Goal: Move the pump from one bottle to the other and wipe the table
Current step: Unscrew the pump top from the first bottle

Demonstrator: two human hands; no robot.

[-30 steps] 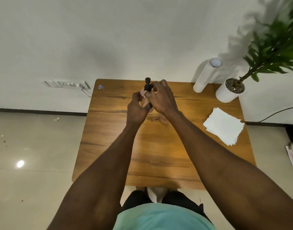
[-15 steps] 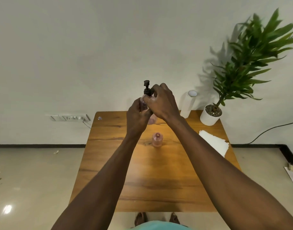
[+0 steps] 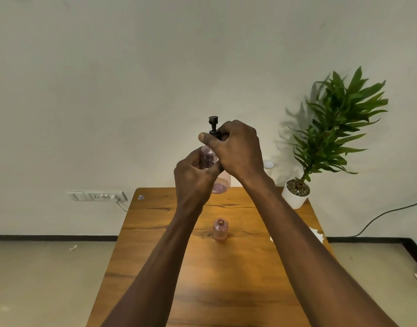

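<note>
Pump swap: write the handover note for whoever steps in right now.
Left hand: grips the pink pump bottle, held up above the table's far edge.
Right hand: fingers pinch the black pump at its collar, on that bottle's neck.
Second pink bottle: stands upright mid-table, mouth open, no pump.
White tissues: at the right edge, mostly hidden by the right forearm.
Done: bottle lifted, pump gripped.
Left: free the pump, fit it on the open bottle, wipe the table.
</note>
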